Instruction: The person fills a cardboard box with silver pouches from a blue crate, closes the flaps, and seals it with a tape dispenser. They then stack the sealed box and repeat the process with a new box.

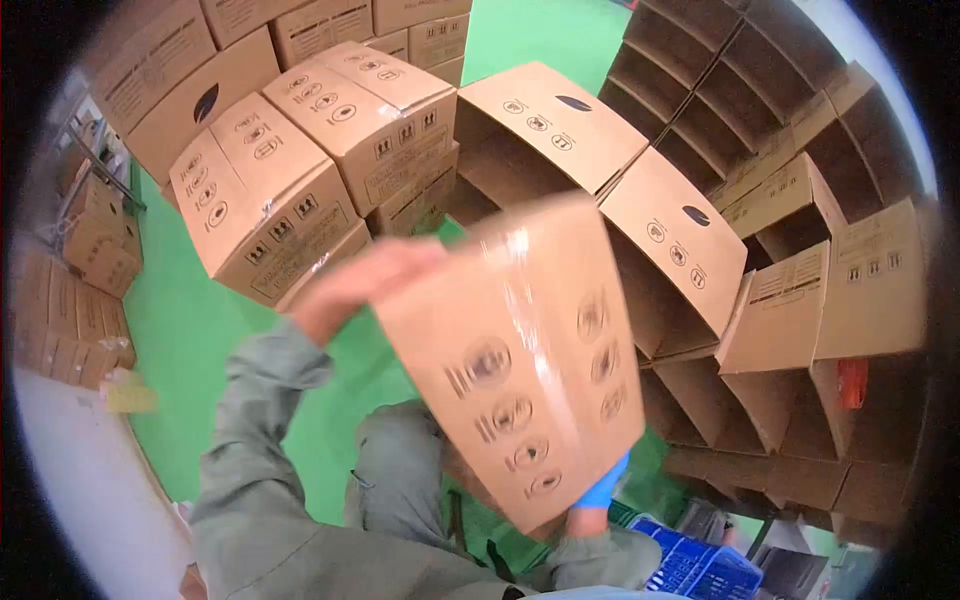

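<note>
A taped cardboard box with printed symbols is tilted in front of my body, between my two hands. My left hand, blurred by motion, is closed over its upper left corner. At its lower right edge is my right hand, with something blue on or at it that may be a glove. The box hides the right fingers. Clear tape runs along the top face of the box.
Closed boxes are stacked at the left and back. Open-sided empty boxes are piled at the right, up to a tall stack. A blue plastic basket stands low at the right, on the green floor side of my legs.
</note>
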A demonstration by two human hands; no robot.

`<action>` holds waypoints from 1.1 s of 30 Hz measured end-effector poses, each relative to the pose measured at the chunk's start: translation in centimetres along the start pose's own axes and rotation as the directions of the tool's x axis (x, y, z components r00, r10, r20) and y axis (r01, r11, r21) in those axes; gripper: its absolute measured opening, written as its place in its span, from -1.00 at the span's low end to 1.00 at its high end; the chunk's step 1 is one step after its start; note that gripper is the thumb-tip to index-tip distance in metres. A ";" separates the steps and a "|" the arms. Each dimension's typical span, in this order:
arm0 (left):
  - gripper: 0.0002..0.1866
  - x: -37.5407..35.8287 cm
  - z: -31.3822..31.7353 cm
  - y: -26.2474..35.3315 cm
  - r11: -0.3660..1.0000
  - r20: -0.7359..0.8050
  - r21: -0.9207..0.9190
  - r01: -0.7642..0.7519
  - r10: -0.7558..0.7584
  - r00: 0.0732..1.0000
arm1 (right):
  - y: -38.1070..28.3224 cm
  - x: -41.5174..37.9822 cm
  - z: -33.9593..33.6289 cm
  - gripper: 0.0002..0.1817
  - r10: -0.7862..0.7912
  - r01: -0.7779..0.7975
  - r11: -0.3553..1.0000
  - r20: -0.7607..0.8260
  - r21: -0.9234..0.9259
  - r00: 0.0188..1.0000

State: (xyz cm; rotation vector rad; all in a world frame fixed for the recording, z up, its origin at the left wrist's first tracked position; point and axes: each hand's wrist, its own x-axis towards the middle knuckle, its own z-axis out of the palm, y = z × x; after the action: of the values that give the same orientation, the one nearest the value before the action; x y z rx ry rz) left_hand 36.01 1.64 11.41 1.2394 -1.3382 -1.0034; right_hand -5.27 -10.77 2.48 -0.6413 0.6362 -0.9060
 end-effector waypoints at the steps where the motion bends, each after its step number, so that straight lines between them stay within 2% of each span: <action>1: -0.61 -0.8 -2.9 3.7 0.986 -0.291 0.119 0.117 -0.078 0.954 | -0.2 3.0 3.1 -0.36 -0.117 0.149 0.940 0.122 -0.307 0.986; 2: -0.62 -0.9 -3.7 7.0 0.999 -0.715 0.009 -0.043 0.036 0.698 | -0.7 5.7 6.6 -0.38 -0.136 0.172 0.942 0.140 -0.287 0.981; 3: -0.60 -2.5 -7.6 9.1 0.910 -0.695 -0.211 -0.356 0.117 0.709 | -2.2 7.9 12.4 -0.37 -0.009 0.001 0.999 0.213 0.041 0.977; 4: -0.56 -1.8 -14.7 9.7 0.934 -0.888 0.150 -0.323 0.271 0.371 | -3.5 9.2 19.2 -0.34 0.027 -0.056 0.990 0.214 0.129 0.976; 5: -0.55 -0.2 -15.6 11.7 0.899 -0.903 0.217 -0.379 0.333 0.272 | -2.9 12.6 22.7 -0.32 -0.008 -0.036 0.990 0.307 0.138 0.952; 6: -0.54 0.8 -15.7 13.8 0.858 -0.905 0.285 -0.427 0.388 0.175 | -3.5 13.5 27.2 -0.24 0.145 -0.192 0.971 0.286 0.141 0.947; 7: -0.54 2.2 -14.4 14.6 0.854 -0.893 0.288 -0.434 0.403 0.200 | -4.1 13.6 29.3 -0.14 0.313 -0.435 0.895 0.554 0.100 0.771; 8: -0.53 3.7 -11.5 15.1 0.834 -0.901 0.287 -0.472 0.402 0.162 | -5.2 11.8 31.7 -0.06 0.351 -0.510 0.846 0.552 0.159 0.756; 9: -0.51 4.8 -8.1 15.0 0.816 -0.912 0.281 -0.505 0.391 0.123 | -5.2 10.6 32.4 -0.01 0.242 -0.468 0.867 0.677 0.170 0.695; 10: -0.50 6.3 -3.9 14.8 0.849 -0.955 0.230 -0.475 0.291 0.057 | -5.6 8.4 32.2 -0.04 0.123 -0.332 0.933 0.745 0.138 0.656; 11: -0.48 7.2 -0.7 14.1 0.876 -0.983 0.171 -0.451 0.185 -0.013 | -5.9 6.6 30.6 -0.07 0.140 -0.339 0.935 0.767 0.107 0.626; 12: -0.40 7.6 -0.4 9.2 0.899 -0.894 0.353 -0.259 0.406 0.192 | -6.2 4.6 28.6 -0.10 0.158 -0.341 0.937 0.785 0.072 0.598; 13: -0.30 8.0 0.3 4.6 0.828 -0.728 0.551 -0.107 0.539 0.424 | -5.1 3.4 24.9 -0.15 0.207 -0.267 0.963 0.758 -0.044 0.619; 14: -0.28 11.0 8.3 10.1 0.961 -0.895 0.005 -0.276 0.127 0.428 | -3.3 2.6 20.1 -0.19 0.253 -0.194 0.967 0.719 -0.165 0.647; 15: -0.35 12.6 8.6 6.8 0.980 -0.789 0.082 -0.179 0.174 0.589 | -2.5 1.3 15.5 -0.28 0.322 -0.118 0.927 0.593 -0.357 0.738; 16: -0.41 15.0 9.0 2.3 0.979 -0.655 0.179 -0.100 0.194 0.730 | -0.2 0.0 10.1 -0.41 0.357 -0.144 0.863 0.382 -0.484 0.852; 17: -0.33 17.0 10.4 0.1 0.995 -0.509 0.008 0.095 -0.077 0.857 | 1.8 -2.1 3.3 -0.51 0.213 0.110 0.413 0.214 -0.904 0.953; 18: -0.28 19.4 11.7 -2.0 0.967 -0.334 -0.041 0.252 -0.251 0.909 | 1.3 -4.9 -0.4 -0.56 0.271 -0.082 0.204 -0.025 -0.976 0.962; 19: -0.23 21.4 13.3 -1.7 0.885 -0.137 -0.106 0.453 -0.464 0.875 | 0.5 -7.8 -3.4 -0.59 0.331 -0.293 0.280 -0.194 -0.914 0.923; 20: -0.15 23.7 15.2 -3.4 0.821 -0.046 -0.272 0.502 -0.532 0.846 | -0.3 -10.5 -5.5 -0.59 0.375 -0.444 0.433 -0.291 -0.784 0.880; 21: -0.13 26.1 16.7 -4.9 0.789 -0.024 -0.384 0.480 -0.528 0.849 | -1.4 -12.4 -6.6 -0.59 0.432 -0.567 0.566 -0.370 -0.599 0.822; 22: -0.11 28.6 18.5 -6.5 0.740 0.007 -0.491 0.460 -0.524 0.851 | -2.5 -13.5 -7.3 -0.59 0.409 -0.570 0.579 -0.397 -0.583 0.822; 24: -0.16 33.8 21.1 -10.8 0.580 -0.031 -0.758 0.299 -0.489 0.872 | -5.0 -15.9 -8.5 -0.59 0.265 -0.309 0.382 -0.217 -0.871 0.939; 26: -0.46 36.8 23.1 -12.0 0.452 -0.160 -0.887 0.093 -0.490 0.857 | -7.9 -17.5 -8.6 -0.59 0.194 -0.327 0.429 -0.267 -0.842 0.944; 27: -0.59 37.6 23.9 -12.1 0.481 -0.298 -0.874 -0.068 -0.421 0.857 | -9.3 -18.4 -8.8 -0.61 0.077 -0.287 0.466 -0.285 -0.837 0.955; 29: -0.64 37.4 22.9 -10.4 0.595 -0.395 -0.802 -0.060 -0.453 0.799 | -12.1 -20.8 -8.7 -0.67 -0.115 -0.185 0.496 -0.275 -0.849 0.954; 30: -0.62 36.3 22.5 -8.0 0.652 -0.479 -0.752 -0.098 -0.438 0.761 | -14.1 -22.0 -7.8 -0.68 -0.196 -0.111 0.552 -0.258 -0.826 0.946; 31: -0.62 34.7 22.1 -5.8 0.678 -0.509 -0.716 -0.169 -0.341 0.790 | -16.2 -23.5 -7.2 -0.69 -0.278 -0.033 0.598 -0.246 -0.801 0.929; 33: -0.62 29.8 19.7 -2.2 0.746 -0.502 -0.658 -0.101 -0.335 0.798 | -19.0 -27.1 -7.3 -0.71 -0.412 -0.080 0.617 -0.408 -0.783 0.815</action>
State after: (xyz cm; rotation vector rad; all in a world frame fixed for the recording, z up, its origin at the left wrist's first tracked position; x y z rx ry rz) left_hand 18.07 -29.28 10.44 0.9583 -0.3292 -0.9421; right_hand -32.77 1.93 17.73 -1.2582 1.5856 -0.9933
